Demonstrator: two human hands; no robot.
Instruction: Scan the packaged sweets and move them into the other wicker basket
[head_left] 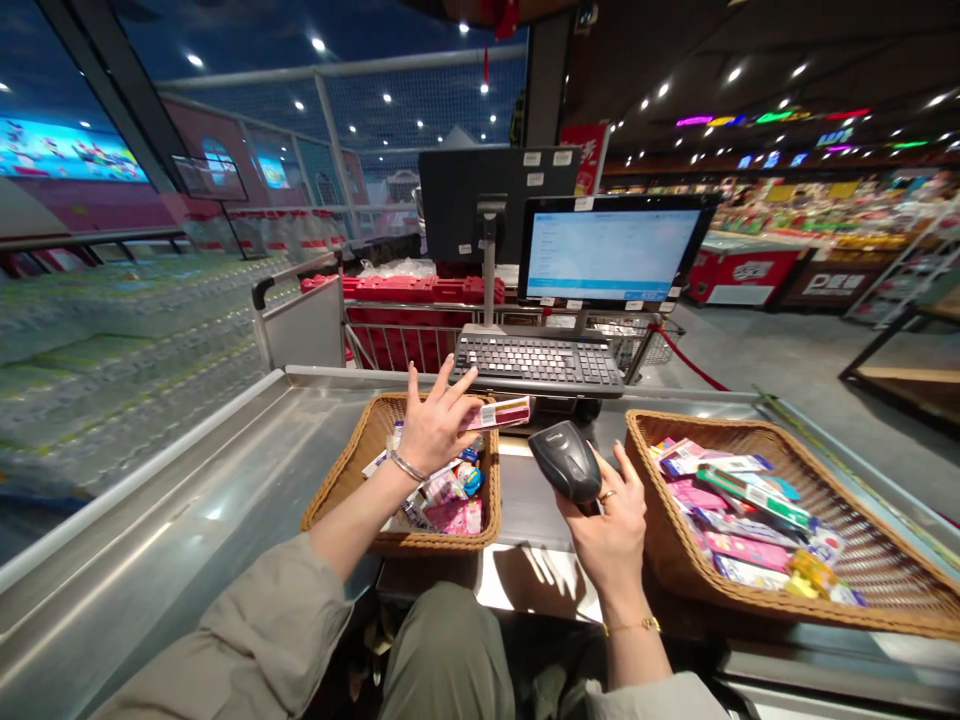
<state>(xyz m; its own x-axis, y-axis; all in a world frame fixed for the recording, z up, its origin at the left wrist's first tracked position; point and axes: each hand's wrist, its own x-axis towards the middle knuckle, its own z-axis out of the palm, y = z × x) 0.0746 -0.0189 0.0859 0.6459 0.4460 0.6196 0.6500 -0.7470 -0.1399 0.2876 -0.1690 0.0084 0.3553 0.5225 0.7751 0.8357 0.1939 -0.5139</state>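
Note:
My left hand (435,425) holds a slim pink-and-white packet (499,413) with a barcode, pinched at its end while the fingers fan upward. Below that hand sits a wicker basket (330,500) holding several small colourful packages. My right hand (611,525) grips a black handheld barcode scanner (566,460), its head tipped toward the packet, with a gap between them. To the right, a larger wicker basket (697,420) is filled with several flat pink, white and green boxes. The scanner's window is hidden.
A steel checkout counter (187,500) runs under both baskets. Ahead stand a black keyboard (536,362) and a lit touchscreen monitor (609,250). Behind them are a red-and-steel cart (397,330) and a red rope (694,365). Store shelves fill the right background.

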